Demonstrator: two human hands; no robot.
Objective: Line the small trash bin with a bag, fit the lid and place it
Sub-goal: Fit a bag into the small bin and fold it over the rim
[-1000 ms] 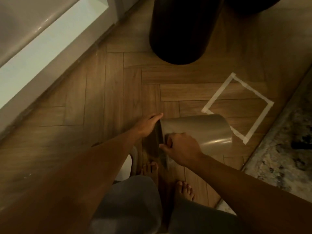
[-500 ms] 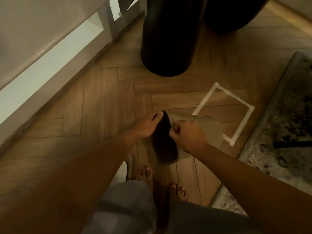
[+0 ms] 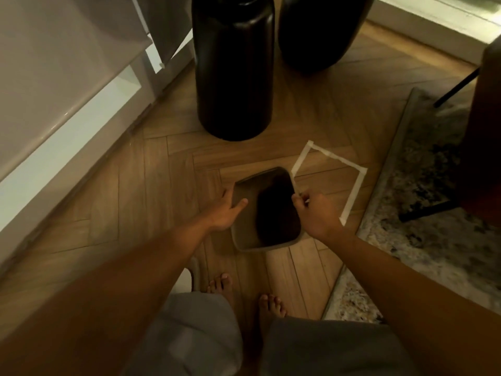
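Note:
A small taupe trash bin (image 3: 244,234) with a rounded rectangular rim is held upright above the wooden floor, its dark open mouth facing up at me. My left hand (image 3: 225,211) grips the bin's left rim, thumb inside and fingers outside. My right hand (image 3: 314,213) pinches the right rim with closed fingers. No bag or lid is visible. A square of white tape (image 3: 355,185) marks the floor just right of the bin.
Two tall black cylindrical containers (image 3: 234,69) (image 3: 320,31) stand on the floor beyond the bin. A white cabinet (image 3: 54,109) runs along the left. A patterned rug (image 3: 423,213) and a chair leg (image 3: 431,210) lie at the right. My bare feet (image 3: 244,294) are below.
The bin has turned from lying on its side with its opening toward my hands to upright with its mouth facing up. Both hands stayed on its rim.

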